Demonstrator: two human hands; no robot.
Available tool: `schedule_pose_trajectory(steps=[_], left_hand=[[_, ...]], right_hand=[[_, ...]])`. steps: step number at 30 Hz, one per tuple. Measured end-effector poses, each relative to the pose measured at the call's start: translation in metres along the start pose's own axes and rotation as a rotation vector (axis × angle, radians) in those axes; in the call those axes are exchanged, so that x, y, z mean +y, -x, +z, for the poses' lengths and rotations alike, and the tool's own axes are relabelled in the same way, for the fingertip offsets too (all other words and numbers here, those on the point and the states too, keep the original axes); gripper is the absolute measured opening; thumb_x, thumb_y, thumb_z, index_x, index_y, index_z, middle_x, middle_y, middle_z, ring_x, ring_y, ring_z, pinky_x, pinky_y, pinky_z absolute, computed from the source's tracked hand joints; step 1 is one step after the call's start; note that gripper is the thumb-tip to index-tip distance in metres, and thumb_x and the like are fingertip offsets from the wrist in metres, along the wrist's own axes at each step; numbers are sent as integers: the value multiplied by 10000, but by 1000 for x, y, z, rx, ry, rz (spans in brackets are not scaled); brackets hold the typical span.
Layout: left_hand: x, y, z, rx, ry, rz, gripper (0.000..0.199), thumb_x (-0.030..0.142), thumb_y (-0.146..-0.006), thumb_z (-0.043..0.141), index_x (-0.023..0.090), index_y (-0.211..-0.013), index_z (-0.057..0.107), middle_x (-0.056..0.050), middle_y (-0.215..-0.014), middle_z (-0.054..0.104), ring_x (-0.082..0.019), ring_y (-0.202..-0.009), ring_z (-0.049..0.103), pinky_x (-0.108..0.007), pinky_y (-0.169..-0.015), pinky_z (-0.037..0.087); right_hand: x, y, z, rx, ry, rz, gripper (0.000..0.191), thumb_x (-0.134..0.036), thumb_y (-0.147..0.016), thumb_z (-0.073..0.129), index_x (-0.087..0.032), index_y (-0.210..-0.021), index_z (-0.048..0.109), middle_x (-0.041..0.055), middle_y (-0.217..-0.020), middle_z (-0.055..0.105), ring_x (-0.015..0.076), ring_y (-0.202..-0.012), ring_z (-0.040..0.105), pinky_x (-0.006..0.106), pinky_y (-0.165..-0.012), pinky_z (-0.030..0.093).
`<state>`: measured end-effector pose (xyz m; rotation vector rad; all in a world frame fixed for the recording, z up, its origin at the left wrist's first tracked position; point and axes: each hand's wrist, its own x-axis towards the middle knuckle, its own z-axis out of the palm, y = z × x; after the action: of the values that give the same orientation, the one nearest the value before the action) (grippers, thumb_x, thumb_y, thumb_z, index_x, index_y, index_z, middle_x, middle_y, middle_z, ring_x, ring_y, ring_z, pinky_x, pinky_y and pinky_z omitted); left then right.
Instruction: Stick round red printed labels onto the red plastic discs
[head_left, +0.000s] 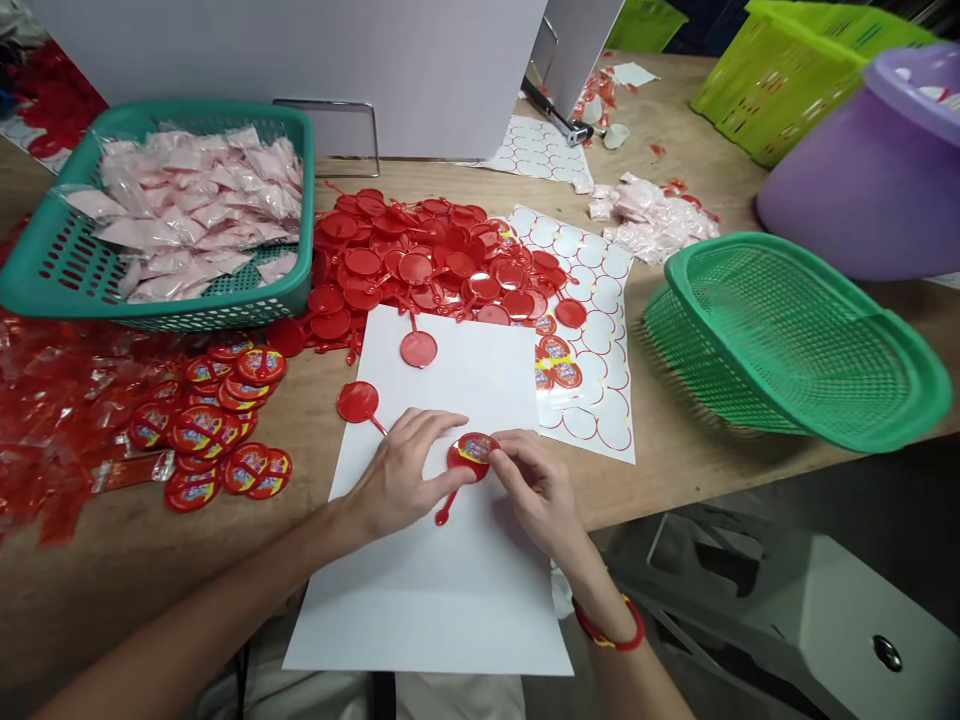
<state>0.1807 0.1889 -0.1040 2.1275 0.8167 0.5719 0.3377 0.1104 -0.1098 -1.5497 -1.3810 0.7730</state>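
Note:
On a white sheet (442, 590), a red plastic disc with a short stem (443, 515) lies between my hands. A round printed sticker (475, 447) covers much of its face. My right hand (536, 490) pinches the sticker's right edge between thumb and forefinger. Spread over the sheet, my left hand (401, 470) rests its thumb on the disc's lower left edge, with the fingers stretched out above. A plain red disc (358, 401) sits at the sheet's left edge, and another red disc (418, 349) lies near its top.
Behind is a heap of red discs (420, 265) beside a sticker sheet (600, 300). Stickered discs (217, 410) pile up at left. A teal basket (45, 270) holds pink packets (195, 210). Right stand a green basket (810, 350) and a purple bucket (840, 180).

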Motion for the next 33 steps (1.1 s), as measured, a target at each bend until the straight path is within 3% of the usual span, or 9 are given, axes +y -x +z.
schedule_pose_trajectory(steps=[2, 5, 10, 13, 14, 17, 19, 23, 33], left_hand=[[5, -3, -1, 46, -6, -34, 75, 222, -817, 527, 178, -871, 557, -33, -901, 606, -168, -873, 514, -306, -751, 450], [13, -7, -6, 71, -60, -38, 127, 170, -822, 489, 180, -714, 554, -19, -816, 593, -158, -801, 497, -294, -700, 432], [23, -11, -12, 99, -107, -36, 132, 164, -815, 487, 179, -708, 562, -20, -795, 592, -163, -784, 493, -309, -707, 427], [22, -11, -12, 55, -65, -30, 97, 195, -810, 524, 182, -737, 588, -23, -850, 606, -165, -833, 522, -308, -744, 441], [21, -10, -12, 43, -43, -34, 54, 210, -795, 555, 187, -819, 598, -27, -907, 611, -171, -873, 528, -314, -770, 446], [12, -6, -10, -28, -1, -36, 613, 224, -711, 666, 236, -1256, 387, -42, -1154, 566, -191, -1033, 489, -351, -878, 429], [6, -4, -9, -147, -14, 3, 873, 194, -675, 698, 262, -1368, 171, -39, -1233, 532, -193, -1082, 451, -376, -926, 400], [-2, -4, -4, -291, -100, 35, 856, 164, -676, 684, 245, -1369, 187, -31, -1189, 569, -203, -1016, 459, -403, -911, 386], [-1, -7, -2, -293, -103, 20, 804, 151, -678, 667, 225, -1352, 235, -14, -1170, 579, -196, -969, 455, -376, -899, 377]], right_hand=[[-1, 0, 0, -9, -9, 4, 148, -240, -868, 477, -209, -818, 613, 45, -823, 625, 167, -800, 546, 325, -710, 434], [-1, -1, -1, 23, -32, 34, 134, -252, -861, 488, -210, -840, 613, 51, -844, 606, 163, -802, 554, 317, -694, 448], [-5, -3, -6, 186, -6, 62, 198, -276, -792, 587, -228, -980, 549, 40, -925, 550, 137, -729, 530, 304, -669, 461], [-12, -5, -11, 124, 94, -72, 11, -214, -804, 563, -213, -809, 553, 20, -778, 552, 151, -730, 516, 300, -660, 422], [-13, -5, -12, 123, 108, -88, 59, -200, -811, 548, -210, -754, 538, 14, -739, 545, 153, -720, 512, 296, -648, 410], [-14, -2, -14, 187, 102, -48, 110, -198, -821, 529, -208, -712, 512, 10, -708, 533, 154, -688, 503, 290, -618, 394], [-11, 1, -12, 171, 119, -34, 92, -215, -818, 538, -209, -726, 529, 16, -720, 538, 161, -704, 507, 295, -630, 399], [-3, 6, -3, 26, 192, -18, 85, -242, -831, 528, -209, -762, 564, 31, -764, 543, 172, -741, 500, 308, -648, 406], [-3, 6, 7, 52, 304, -44, 103, -208, -836, 499, -206, -744, 546, 35, -756, 538, 172, -710, 466, 308, -597, 389]])
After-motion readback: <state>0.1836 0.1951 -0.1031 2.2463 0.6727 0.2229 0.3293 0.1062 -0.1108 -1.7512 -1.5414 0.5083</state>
